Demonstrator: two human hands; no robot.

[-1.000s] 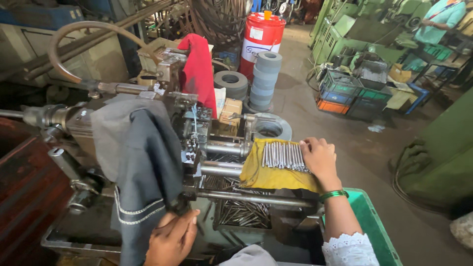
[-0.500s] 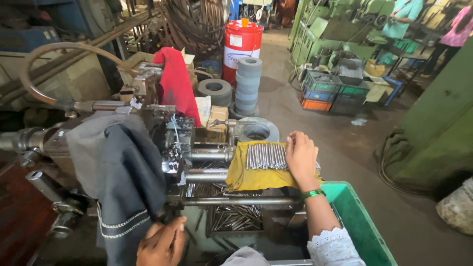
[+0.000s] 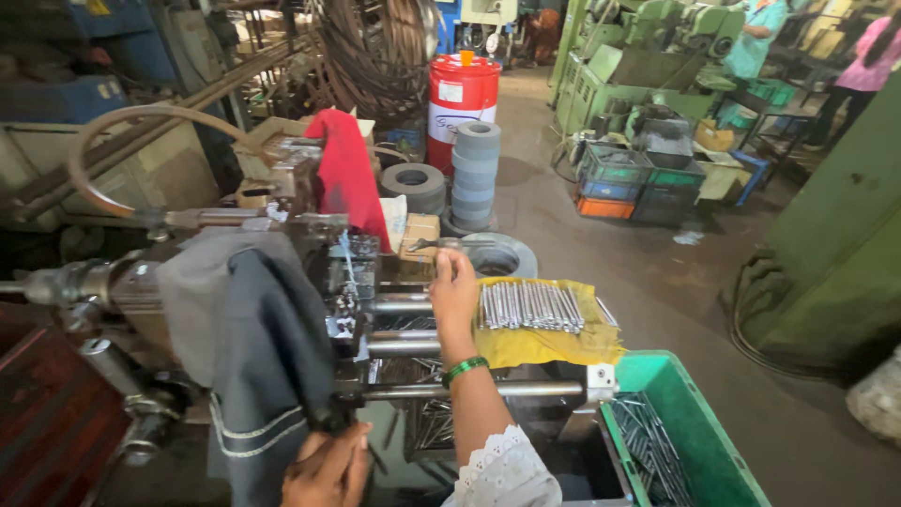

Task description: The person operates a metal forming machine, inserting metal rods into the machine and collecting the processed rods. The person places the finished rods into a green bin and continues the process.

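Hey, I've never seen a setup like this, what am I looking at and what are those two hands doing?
This view comes from a camera on a person's head, looking down at their own hands in a workshop. The right hand reaches into a metal machine with horizontal steel bars. The left hand grips a lever low down, beside a dark cloth draped over the machine. A row of metal rods lies on a yellow cloth. A green crate below holds more rods.

Landmark: machine (image 3: 375, 310); rods (image 3: 530, 306) lie on cloth (image 3: 549, 343) at its right; crate (image 3: 690, 437) right of cloth, nearer the camera; stacked wheels (image 3: 476, 174) and drum (image 3: 462, 99) behind; garment (image 3: 253, 347) draped on its left.
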